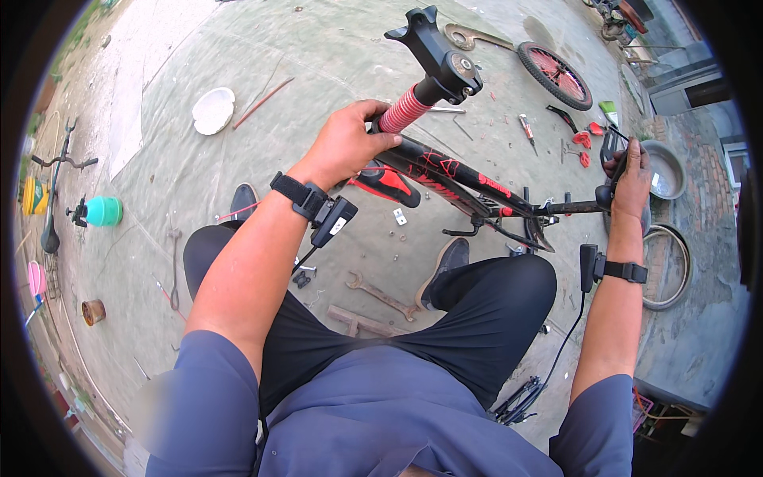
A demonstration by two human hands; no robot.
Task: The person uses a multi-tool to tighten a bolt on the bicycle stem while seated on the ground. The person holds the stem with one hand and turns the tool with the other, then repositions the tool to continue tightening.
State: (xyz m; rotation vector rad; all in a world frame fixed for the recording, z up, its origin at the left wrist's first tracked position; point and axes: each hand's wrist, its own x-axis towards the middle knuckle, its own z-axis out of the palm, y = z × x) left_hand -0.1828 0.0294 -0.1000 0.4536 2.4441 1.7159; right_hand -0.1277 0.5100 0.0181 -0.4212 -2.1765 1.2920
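Observation:
A black bicycle frame (465,171) with red markings lies slantwise before my knees, its front end up and to the left. My left hand (343,143) is closed around that front end, just below a red ribbed column (404,110). Above the column sits a black handlebar stem (433,52). At the other end my right hand (632,187) is wrapped round the dark saddle (606,195) on the seat post (574,208); part of the saddle is hidden. Beneath my left hand is a red and black curved piece (389,187). Each wrist wears a strapped black device.
Between my feet lie an open-ended wrench (381,296) and small hardware. Far right are a red-spoked wheel (556,75), a chain guard (477,38) and a screwdriver (528,131). A metal basin (666,171) and bare rim (668,270) are at right; a white dish (214,110) is left.

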